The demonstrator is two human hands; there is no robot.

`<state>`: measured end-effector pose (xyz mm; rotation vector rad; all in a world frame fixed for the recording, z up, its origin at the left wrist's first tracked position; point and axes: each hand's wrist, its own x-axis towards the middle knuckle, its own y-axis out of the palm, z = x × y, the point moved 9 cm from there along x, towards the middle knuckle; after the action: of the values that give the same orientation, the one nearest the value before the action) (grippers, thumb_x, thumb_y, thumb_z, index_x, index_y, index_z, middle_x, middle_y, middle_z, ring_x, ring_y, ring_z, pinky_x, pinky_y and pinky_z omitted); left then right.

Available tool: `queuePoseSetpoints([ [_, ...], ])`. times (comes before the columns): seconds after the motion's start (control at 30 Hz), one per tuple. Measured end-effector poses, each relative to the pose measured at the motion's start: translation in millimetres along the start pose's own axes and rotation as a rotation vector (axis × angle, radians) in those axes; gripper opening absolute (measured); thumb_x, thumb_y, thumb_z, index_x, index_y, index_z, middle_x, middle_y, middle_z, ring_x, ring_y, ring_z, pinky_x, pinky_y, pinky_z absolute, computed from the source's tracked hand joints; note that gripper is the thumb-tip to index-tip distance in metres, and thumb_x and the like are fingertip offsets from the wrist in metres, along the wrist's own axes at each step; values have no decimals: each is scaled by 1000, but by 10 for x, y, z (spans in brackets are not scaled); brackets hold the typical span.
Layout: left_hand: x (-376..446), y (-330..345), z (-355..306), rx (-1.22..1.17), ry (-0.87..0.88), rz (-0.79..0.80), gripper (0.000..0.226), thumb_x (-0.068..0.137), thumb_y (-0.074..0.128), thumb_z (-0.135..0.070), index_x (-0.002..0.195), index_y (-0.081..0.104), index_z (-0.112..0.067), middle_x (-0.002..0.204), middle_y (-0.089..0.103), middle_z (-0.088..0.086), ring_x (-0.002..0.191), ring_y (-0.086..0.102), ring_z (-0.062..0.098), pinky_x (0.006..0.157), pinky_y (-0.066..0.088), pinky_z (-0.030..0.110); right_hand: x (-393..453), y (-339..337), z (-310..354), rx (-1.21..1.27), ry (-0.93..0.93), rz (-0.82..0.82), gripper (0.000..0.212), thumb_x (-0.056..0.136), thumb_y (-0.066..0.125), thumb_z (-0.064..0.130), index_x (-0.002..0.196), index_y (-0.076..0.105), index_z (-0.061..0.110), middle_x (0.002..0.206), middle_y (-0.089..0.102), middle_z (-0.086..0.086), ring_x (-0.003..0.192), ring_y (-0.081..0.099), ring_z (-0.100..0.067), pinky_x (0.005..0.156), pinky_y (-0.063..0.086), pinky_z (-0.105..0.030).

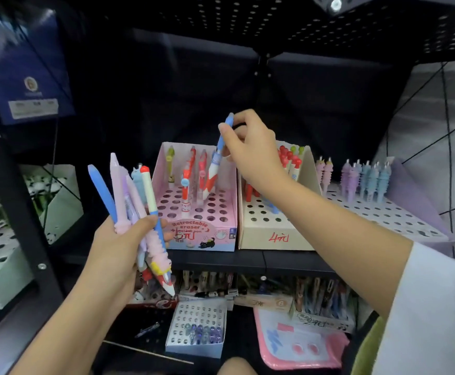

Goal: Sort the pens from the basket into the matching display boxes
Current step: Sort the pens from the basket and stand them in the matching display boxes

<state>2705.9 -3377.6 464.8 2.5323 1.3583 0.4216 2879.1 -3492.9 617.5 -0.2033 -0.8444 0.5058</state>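
Right hand (250, 147) fingers pinch a blue-topped pen (218, 155), tilted, its lower end among the pens in the pink display box (202, 239), possibly already in a hole. Left hand (118, 247) fingers grip a bunch of pens (139, 207) beside that box. Cream display box (272, 236) touches the pink one on the shelf (248, 259).

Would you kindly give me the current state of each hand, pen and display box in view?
Right hand: pinches a blue-topped pen over the pink box.
Left hand: grips a bundle of pens.
Pink display box: mostly empty holes, a few pens standing.
Beige display box: partly filled at the back.
White display box: pens along the back row.
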Motion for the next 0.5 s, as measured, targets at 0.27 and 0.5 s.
queuePoseSetpoints([
  [0.27,25,-85,148,-45,-63,-35,9,87,57,-4,92,58,-12,55,67,1,56,69,15,45,51,21,-200,361,-7,-75,-34,160,7,94,52,24,93,45,23,70,68,-4,72,66,-20,65,53,-30],
  [0.5,-23,-78,177,21,-53,-39,10,89,55,-4,80,52,-7,33,50,-4,27,46,6,32,38,14,-364,450,70,-19,-86,199,9,95,51,25,94,43,26,73,68,0,71,67,-10,67,55,-30],
])
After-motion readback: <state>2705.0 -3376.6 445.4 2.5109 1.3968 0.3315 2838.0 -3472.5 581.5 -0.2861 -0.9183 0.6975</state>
